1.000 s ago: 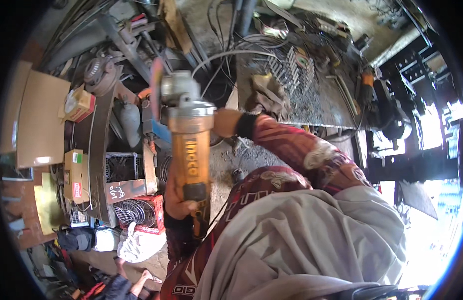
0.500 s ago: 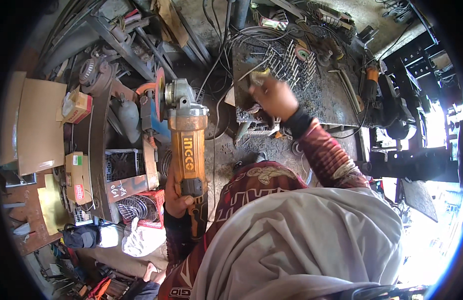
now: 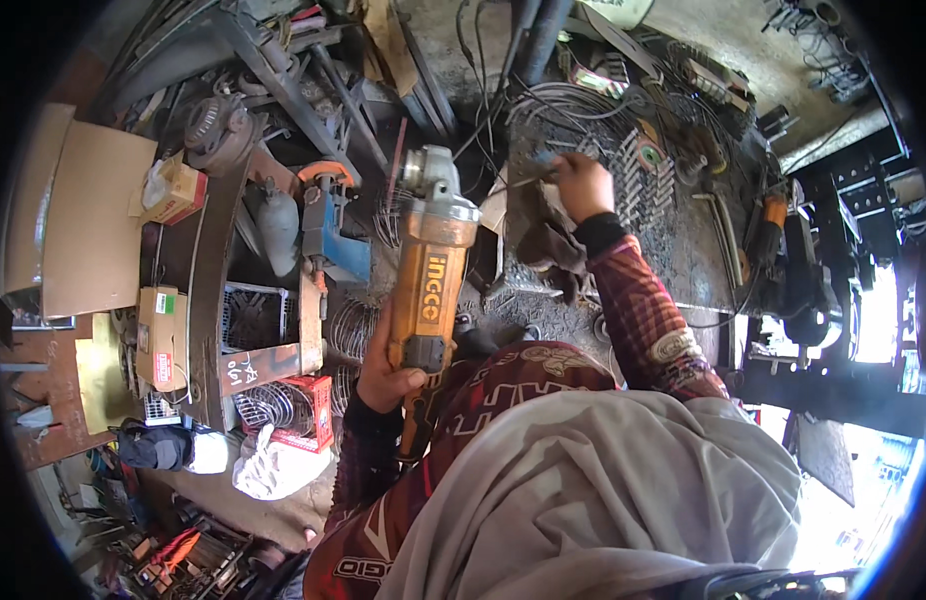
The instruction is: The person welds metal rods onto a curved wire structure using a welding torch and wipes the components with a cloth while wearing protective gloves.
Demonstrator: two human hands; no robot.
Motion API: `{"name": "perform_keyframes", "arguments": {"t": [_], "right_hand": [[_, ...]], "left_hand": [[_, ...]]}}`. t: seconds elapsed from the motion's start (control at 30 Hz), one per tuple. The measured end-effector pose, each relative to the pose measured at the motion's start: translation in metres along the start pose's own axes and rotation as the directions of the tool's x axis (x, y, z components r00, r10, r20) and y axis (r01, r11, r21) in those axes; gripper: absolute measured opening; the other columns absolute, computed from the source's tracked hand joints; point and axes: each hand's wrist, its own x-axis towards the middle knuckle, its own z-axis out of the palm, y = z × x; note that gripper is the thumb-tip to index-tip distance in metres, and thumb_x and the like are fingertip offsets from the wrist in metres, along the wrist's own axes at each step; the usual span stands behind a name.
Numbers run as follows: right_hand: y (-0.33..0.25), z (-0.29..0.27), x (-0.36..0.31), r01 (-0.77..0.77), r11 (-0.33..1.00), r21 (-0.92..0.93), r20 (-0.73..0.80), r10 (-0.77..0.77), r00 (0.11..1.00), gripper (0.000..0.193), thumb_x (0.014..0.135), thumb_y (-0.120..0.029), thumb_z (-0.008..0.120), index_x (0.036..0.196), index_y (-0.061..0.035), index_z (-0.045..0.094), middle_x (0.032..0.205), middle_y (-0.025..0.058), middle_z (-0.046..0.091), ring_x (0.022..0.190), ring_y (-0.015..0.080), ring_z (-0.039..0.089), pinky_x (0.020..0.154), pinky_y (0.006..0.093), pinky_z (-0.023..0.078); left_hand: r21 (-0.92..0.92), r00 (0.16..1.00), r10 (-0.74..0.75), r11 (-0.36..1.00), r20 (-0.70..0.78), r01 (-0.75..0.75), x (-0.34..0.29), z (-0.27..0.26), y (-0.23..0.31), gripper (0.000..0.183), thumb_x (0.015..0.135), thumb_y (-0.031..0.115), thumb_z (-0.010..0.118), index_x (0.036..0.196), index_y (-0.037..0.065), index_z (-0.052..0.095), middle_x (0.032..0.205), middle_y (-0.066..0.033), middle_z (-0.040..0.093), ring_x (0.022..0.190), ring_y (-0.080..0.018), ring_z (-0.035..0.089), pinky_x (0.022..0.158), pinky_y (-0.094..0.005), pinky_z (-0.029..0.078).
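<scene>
My left hand (image 3: 391, 365) is wrapped round the handle of an orange angle grinder (image 3: 438, 265), which stands upright with its metal head at the top. The grinder's disc (image 3: 395, 165) shows edge-on, to the left of the head. Over the near left corner of the workbench, my right hand (image 3: 585, 188) is closed, fingertips pinched together. From beside those fingers a dark brown, glove-like cloth (image 3: 551, 245) hangs down over the bench edge. A small bluish patch by the fingertips is blurred.
The workbench (image 3: 698, 265) carries rows of short metal rods (image 3: 663, 190), coiled cable (image 3: 563, 105) and a second orange grinder (image 3: 775, 210). On the left stand a blue vise (image 3: 328, 240), a grey bottle-shaped thing (image 3: 278, 232), cardboard boxes (image 3: 93, 220) and a red crate (image 3: 318, 415).
The view has shifted, and the grinder sits farther right in it. My right hand has moved slightly up, and the dark brown cloth now hangs beside it, where a yellowish thing showed before.
</scene>
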Motion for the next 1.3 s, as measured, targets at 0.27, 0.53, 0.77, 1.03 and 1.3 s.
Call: {"name": "perform_keyframes", "arguments": {"t": [0.27, 0.53, 0.77, 1.03, 1.3], "right_hand": [[-0.067, -0.003, 0.024, 0.072, 0.996, 0.047, -0.319, -0.053, 0.946, 0.030, 0.090, -0.017, 0.068, 0.117, -0.0036, 0.067, 0.099, 0.0196, 0.073, 0.089, 0.0319, 0.072, 0.078, 0.0399, 0.055], [-0.117, 0.033, -0.033, 0.109, 0.971, -0.212, 0.391, -0.018, 0.920, 0.043, 0.092, -0.027, 0.067, 0.128, -0.0038, 0.060, 0.082, 0.0242, 0.069, 0.080, 0.0417, 0.070, 0.070, 0.0454, 0.055], [-0.113, 0.040, -0.055, -0.056, 0.996, 0.074, 0.609, 0.000, 0.793, 0.047, 0.094, -0.031, 0.070, 0.130, -0.0024, 0.060, 0.078, 0.0171, 0.072, 0.073, 0.0266, 0.073, 0.068, 0.0380, 0.056], [-0.143, 0.015, -0.091, -0.411, 0.698, 0.586, 0.734, -0.243, 0.634, 0.087, 0.093, -0.050, 0.068, 0.152, 0.0033, 0.033, 0.143, 0.0164, 0.051, 0.131, 0.0235, 0.049, 0.110, 0.0394, 0.038], [-0.150, -0.015, -0.137, -0.349, 0.403, 0.846, 0.403, -0.056, 0.914, 0.084, 0.087, -0.048, 0.078, 0.143, 0.0027, 0.041, 0.133, 0.0109, 0.056, 0.124, 0.0196, 0.052, 0.107, 0.0365, 0.042]], "left_hand": [[-0.128, 0.984, -0.102, 0.984, 0.149, 0.122, 0.040, -0.071, 0.002, 0.114, 0.070, 0.018, 0.078, 0.161, 0.002, 0.011, 0.154, -0.0090, 0.037, 0.141, -0.0187, 0.039, 0.115, -0.0339, 0.032], [-0.144, 0.973, -0.160, 0.972, 0.168, 0.185, 0.067, -0.140, 0.016, 0.119, 0.069, 0.027, 0.084, 0.161, 0.002, 0.012, 0.157, -0.0097, 0.033, 0.145, -0.0199, 0.034, 0.118, -0.0345, 0.027], [-0.110, 0.966, -0.162, 0.976, 0.201, 0.187, 0.095, -0.162, 0.029, 0.119, 0.070, 0.025, 0.083, 0.160, 0.001, 0.009, 0.156, -0.0106, 0.034, 0.144, -0.0201, 0.035, 0.117, -0.0350, 0.028], [0.110, 0.874, -0.257, 0.967, 0.413, 0.232, 0.142, -0.144, 0.056, 0.116, 0.072, 0.019, 0.080, 0.160, 0.000, 0.007, 0.154, -0.0122, 0.036, 0.141, -0.0199, 0.037, 0.116, -0.0356, 0.030], [0.387, 0.655, -0.323, 0.921, 0.683, 0.051, 0.200, -0.079, 0.056, 0.109, 0.069, 0.014, 0.077, 0.157, -0.005, 0.015, 0.151, -0.0211, 0.039, 0.141, -0.0277, 0.040, 0.116, -0.0389, 0.031]]}}
